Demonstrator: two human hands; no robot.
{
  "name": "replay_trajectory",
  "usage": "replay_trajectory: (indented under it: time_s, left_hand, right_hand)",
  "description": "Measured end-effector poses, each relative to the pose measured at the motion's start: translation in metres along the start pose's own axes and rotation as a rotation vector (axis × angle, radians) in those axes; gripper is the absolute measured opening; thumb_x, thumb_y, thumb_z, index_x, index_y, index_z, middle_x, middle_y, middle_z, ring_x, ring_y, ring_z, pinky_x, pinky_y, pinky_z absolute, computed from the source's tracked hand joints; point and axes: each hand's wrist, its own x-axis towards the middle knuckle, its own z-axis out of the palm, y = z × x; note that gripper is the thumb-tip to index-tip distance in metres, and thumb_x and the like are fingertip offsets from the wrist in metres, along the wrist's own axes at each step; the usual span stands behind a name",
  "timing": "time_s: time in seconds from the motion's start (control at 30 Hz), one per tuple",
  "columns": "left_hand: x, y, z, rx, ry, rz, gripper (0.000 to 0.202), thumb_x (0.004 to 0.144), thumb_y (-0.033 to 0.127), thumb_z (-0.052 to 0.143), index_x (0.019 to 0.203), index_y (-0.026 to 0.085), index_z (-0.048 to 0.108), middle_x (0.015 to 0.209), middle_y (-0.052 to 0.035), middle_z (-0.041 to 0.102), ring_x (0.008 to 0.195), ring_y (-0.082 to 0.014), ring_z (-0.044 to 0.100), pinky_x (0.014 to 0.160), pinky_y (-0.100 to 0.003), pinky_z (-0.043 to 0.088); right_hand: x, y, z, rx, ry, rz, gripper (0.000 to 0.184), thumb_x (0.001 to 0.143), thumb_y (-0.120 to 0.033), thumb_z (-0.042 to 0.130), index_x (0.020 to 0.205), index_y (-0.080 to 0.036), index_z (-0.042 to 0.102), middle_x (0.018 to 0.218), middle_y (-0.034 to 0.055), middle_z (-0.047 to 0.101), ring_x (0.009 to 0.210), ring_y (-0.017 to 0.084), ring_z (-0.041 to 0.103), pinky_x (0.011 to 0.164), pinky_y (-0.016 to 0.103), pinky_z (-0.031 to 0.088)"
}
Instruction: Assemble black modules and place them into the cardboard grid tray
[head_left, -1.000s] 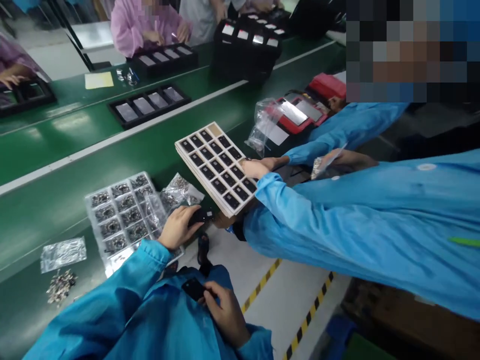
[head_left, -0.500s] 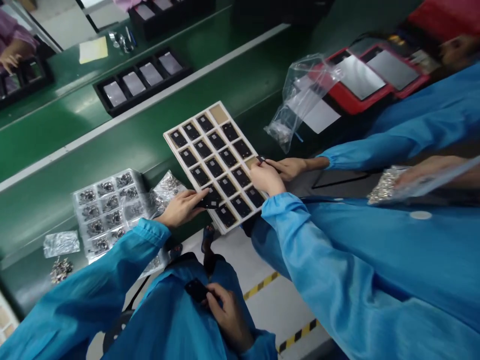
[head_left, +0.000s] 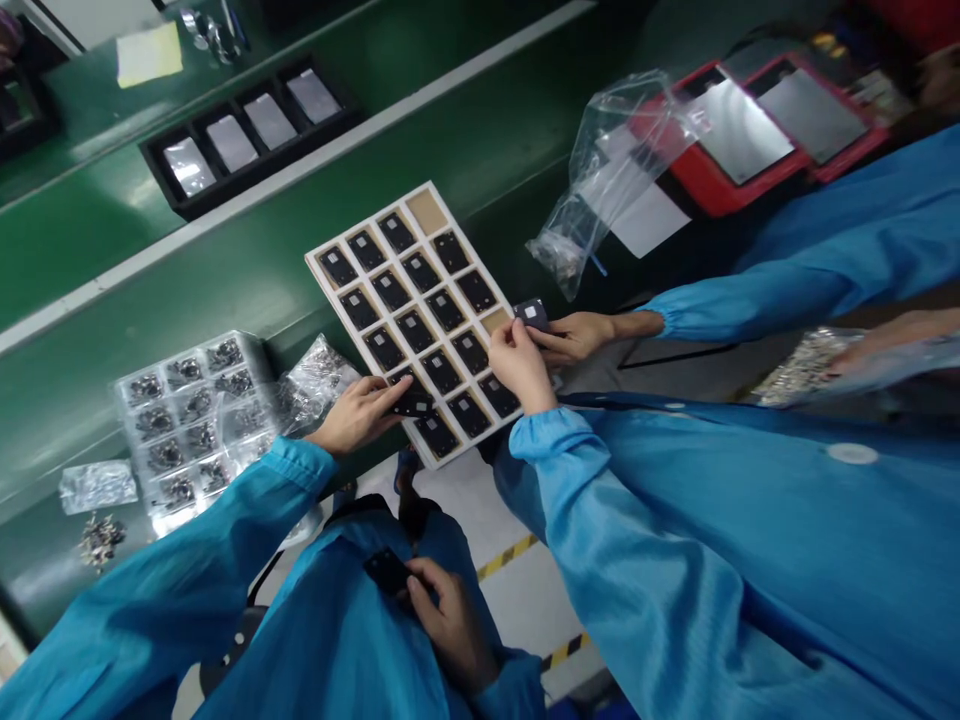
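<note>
My left hand comes from the lower left and pinches a small black plate, which lies tilted at the near-left edge of a white compartment tray. Many compartments hold similar black plates, and two show a bare tan bottom. Low over my lap, my right hand has thumb and fingers closed on another black plate. On the tray's right side a co-worker's two hands hold a black plate with a small pale square on it.
A clear tray of small wired parts, a silvery bag and loose metal pieces lie left. Black trays stand beyond the rail. A plastic bag and red cases lie right. Another hand holds a screw bag.
The view has shifted, so the tray appears a little further left. The co-worker's black plate has turned and shows its face. Both of my hands keep their holds.
</note>
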Motion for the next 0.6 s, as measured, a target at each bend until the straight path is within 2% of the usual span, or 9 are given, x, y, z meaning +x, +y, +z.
replay_trajectory:
  time_s: [0.13,0.23,0.33,0.43,0.5,0.6]
  left_hand:
    - [-0.001,0.004,-0.005,-0.109,0.009,-0.056,0.046,0.088,0.036,0.055,0.129,0.015,0.052,0.104,-0.0146,0.067,0.097,-0.0250,0.061,0.080,-0.037,0.052]
    - [-0.003,0.020,-0.016,-0.361,0.060,-0.240,0.040,0.086,0.036,0.058,0.121,0.017,0.056,0.107,-0.0141,0.066,0.097,-0.0256,0.062,0.086,-0.040,0.051]
    - [-0.003,0.050,-0.034,-0.867,0.179,-0.585,0.043,0.082,0.039,0.063,0.118,0.018,0.051,0.107,-0.0113,0.067,0.097,-0.0227,0.064,0.089,-0.038,0.050]
    - [-0.002,0.081,-0.055,-1.510,0.190,-0.917,0.053,0.079,0.041,0.066,0.122,0.019,0.044,0.097,-0.0086,0.069,0.084,-0.0184,0.068,0.079,-0.031,0.055]
    - [-0.003,0.096,-0.069,-1.825,0.143,-1.018,0.058,0.079,0.038,0.067,0.127,0.018,0.041,0.095,-0.0088,0.070,0.078,-0.0171,0.069,0.074,-0.027,0.056]
    - [-0.007,0.110,-0.084,-2.086,0.094,-1.010,0.060,0.083,0.033,0.064,0.133,0.019,0.036,0.097,-0.0093,0.070,0.079,-0.0166,0.070,0.073,-0.024,0.057]
  right_hand:
    - [0.001,0.000,0.000,-0.011,0.011,-0.052,0.025,0.084,-0.006,0.051,0.097,-0.025,0.060,0.068,-0.0102,0.069,0.057,0.013,0.069,0.049,0.014,0.057]
    - [0.002,-0.001,0.001,-0.013,0.005,-0.060,0.024,0.085,-0.008,0.052,0.098,-0.025,0.060,0.067,-0.0113,0.068,0.057,0.012,0.069,0.049,0.014,0.057]
    - [0.005,-0.001,-0.002,-0.048,-0.001,-0.092,0.023,0.084,-0.007,0.053,0.097,-0.025,0.060,0.068,-0.0108,0.069,0.058,0.012,0.069,0.048,0.013,0.056]
    - [0.008,-0.005,-0.007,-0.126,0.014,-0.163,0.020,0.086,-0.009,0.052,0.096,-0.024,0.059,0.068,-0.0091,0.069,0.061,0.013,0.069,0.046,0.015,0.056]
    - [0.010,-0.013,-0.009,-0.155,0.053,-0.205,0.017,0.088,-0.012,0.050,0.096,-0.024,0.059,0.066,-0.0082,0.067,0.059,0.013,0.069,0.047,0.016,0.057]
    - [0.017,-0.037,-0.015,-0.199,0.143,-0.274,0.014,0.091,-0.017,0.048,0.096,-0.023,0.059,0.066,-0.0068,0.067,0.056,0.012,0.067,0.047,0.017,0.057]
